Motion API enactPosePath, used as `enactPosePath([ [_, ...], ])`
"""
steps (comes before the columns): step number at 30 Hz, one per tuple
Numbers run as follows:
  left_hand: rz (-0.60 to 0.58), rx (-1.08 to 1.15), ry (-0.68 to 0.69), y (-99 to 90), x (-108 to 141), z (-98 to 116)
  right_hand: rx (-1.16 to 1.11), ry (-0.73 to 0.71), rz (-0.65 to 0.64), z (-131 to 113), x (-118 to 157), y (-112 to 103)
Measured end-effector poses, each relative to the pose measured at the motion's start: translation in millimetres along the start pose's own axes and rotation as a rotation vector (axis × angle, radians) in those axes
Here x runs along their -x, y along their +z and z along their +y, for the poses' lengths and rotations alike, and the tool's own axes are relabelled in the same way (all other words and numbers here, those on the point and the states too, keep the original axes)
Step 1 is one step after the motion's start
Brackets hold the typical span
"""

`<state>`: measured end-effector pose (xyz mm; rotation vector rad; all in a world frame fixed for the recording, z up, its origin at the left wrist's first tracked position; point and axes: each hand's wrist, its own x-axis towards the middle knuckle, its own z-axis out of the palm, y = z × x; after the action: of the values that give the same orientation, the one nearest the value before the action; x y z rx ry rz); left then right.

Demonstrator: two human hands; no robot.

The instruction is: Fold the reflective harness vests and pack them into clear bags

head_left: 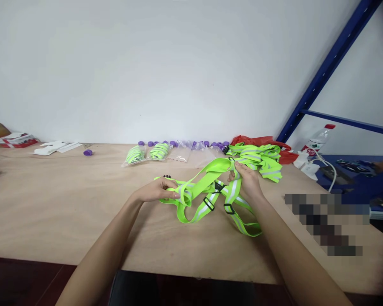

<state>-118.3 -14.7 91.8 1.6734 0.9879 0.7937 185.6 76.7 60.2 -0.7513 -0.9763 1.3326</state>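
Observation:
A neon green strap harness (207, 182) with silver reflective stripes and black buckles is spread over the middle of the wooden table. My left hand (159, 190) grips its left part, where the strap is looped, between thumb and fingers. My right hand (246, 178) pinches the strap at the upper right, near a black slider. Between my hands the band hangs slack and twisted. Lower loops with two black sliders droop toward the tabletop. Behind my right hand lies a pile of similar green straps (255, 155).
Two clear bags (135, 154) of folded green straps lie at the back, with clear empty bags (180, 153) beside them. Several purple rolls line the wall. A red bag (284, 155), bottle (317, 140) and blue metal frame (328, 63) are at right; white papers (49, 148) at left.

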Motion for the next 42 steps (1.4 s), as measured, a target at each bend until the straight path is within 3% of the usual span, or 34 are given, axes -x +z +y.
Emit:
enactPosePath([
  [3, -0.044, -0.015, 0.007, 8.4, -4.8, -0.8, 0.196, -0.076, 0.042, -1.9, 0.5, -1.2],
  [7, 0.173, 0.193, -0.033, 19.3, -11.5, -6.6, 0.481, -0.523, 0.168, -15.6, 12.1, 7.3],
  [8, 0.216, 0.246, -0.028, 21.4, -13.0, -8.6, 0.552, -0.607, 0.133, -18.9, 17.0, 11.2],
  [10, 0.256, 0.323, -0.014, 24.6, -15.6, -12.2, 0.679, -0.648, -0.064, -21.3, 28.1, 20.8],
  [13, 0.248, 0.374, 0.000, 28.6, -17.2, -13.5, 0.841, -0.483, -0.423, -11.4, 44.8, 37.2],
  [15, 0.223, 0.430, 0.008, 32.4, -16.7, -10.9, 0.935, -0.401, -0.558, 0.3, 54.6, 47.2],
  [17, 0.192, 0.482, 0.032, 37.2, -15.7, -6.9, 0.986, -0.386, -0.613, 10.0, 62.7, 54.9],
  [21, 0.160, 0.538, 0.110, 44.8, -13.2, -0.9, 0.976, -0.421, -0.593, 14.9, 71.0, 61.6],
  [25, 0.177, 0.567, 0.097, 44.5, -12.3, -1.7, 0.703, -0.463, -0.443, 9.5, 69.5, 61.8],
  [28, 0.261, 0.558, 0.102, 42.8, -14.0, -3.8, 0.343, -0.327, -0.268, 8.7, 67.0, 62.1],
  [30, 0.319, 0.550, 0.127, 42.6, -16.0, -4.9, 0.152, -0.188, -0.221, 10.8, 66.1, 62.9],
  [36, 0.384, 0.552, 0.153, 41.7, -19.2, -6.8, 0.020, 0.078, -0.297, 12.0, 65.1, 65.7],
  [39, 0.397, 0.562, 0.164, 39.1, -18.6, -4.7, 0.109, 0.222, -0.413, 2.9, 63.9, 61.5],
  [42, 0.435, 0.548, 0.172, 34.8, -16.9, -1.2, 0.339, 0.317, -0.598, -10.1, 62.9, 52.7],
])
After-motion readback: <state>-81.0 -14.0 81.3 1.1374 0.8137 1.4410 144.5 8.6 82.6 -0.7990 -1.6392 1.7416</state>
